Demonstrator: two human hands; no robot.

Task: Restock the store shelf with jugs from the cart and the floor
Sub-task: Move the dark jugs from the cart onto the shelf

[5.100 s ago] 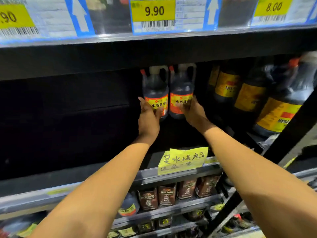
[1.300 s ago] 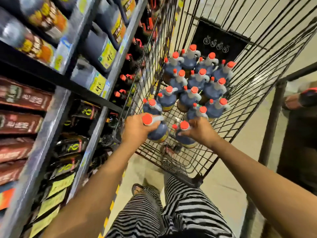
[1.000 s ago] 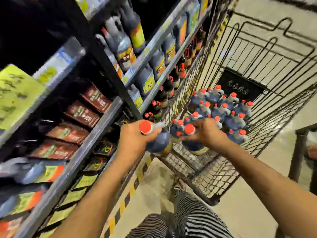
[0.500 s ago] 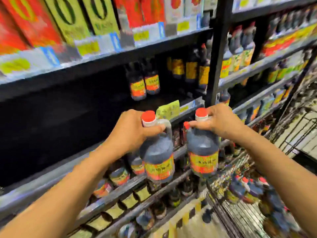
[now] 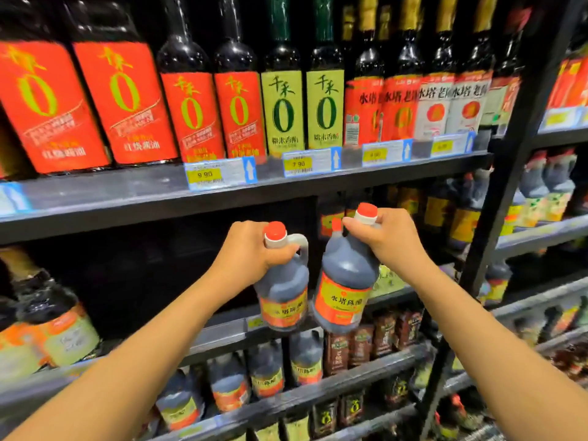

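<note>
I hold two dark vinegar jugs with red caps and orange-yellow labels in front of the middle shelf bay. My left hand (image 5: pixel 254 253) grips the handle of the left jug (image 5: pixel 283 297). My right hand (image 5: pixel 378 237) grips the neck of the right jug (image 5: pixel 345 291), which hangs slightly tilted. Both jugs hover before the dark, mostly bare shelf opening (image 5: pixel 143 275), above the shelf's front edge (image 5: pixel 222 335). Jugs of the same kind (image 5: pixel 331 222) stand at the back of that bay, partly hidden behind my right hand.
Tall bottles with red and green labels (image 5: pixel 283 109) fill the shelf above, with price tags (image 5: pixel 219 175) on its rail. A black upright post (image 5: pixel 496 218) divides the bays at right. More jugs (image 5: pixel 267 374) and brown pouches (image 5: pixel 362 345) sit on lower shelves.
I have turned from the cart to the shelf, lifting both jugs up to the level of the middle bay. The cart has left the view.
</note>
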